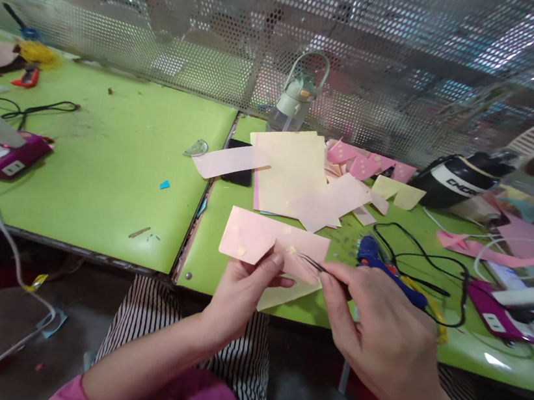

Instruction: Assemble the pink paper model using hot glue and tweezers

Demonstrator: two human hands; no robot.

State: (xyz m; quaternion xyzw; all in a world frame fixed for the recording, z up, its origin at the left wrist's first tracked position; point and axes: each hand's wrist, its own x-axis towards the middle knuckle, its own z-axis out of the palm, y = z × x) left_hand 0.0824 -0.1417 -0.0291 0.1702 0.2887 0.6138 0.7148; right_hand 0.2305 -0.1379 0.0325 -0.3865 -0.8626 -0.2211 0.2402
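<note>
A: The green worktable (105, 159) runs along a perforated metal screen (207, 54), with cream paper sheets (291, 164) and pink scraps (365, 164) piled at the back, likely to keep the near edge free for you.

B: And your hands?

A: Your left hand (240, 291) pinches the pink card (257, 238) by its lower edge, thumb on top, holding it up off the table so its face tilts toward you.

B: The right?

A: Your right hand (373, 325) has its fingers pressed together on thin dark tweezers (310, 263), tips touching the card near a small yellow fleck. The blue glue gun (377, 257) lies just beside, within easy reach.
</note>
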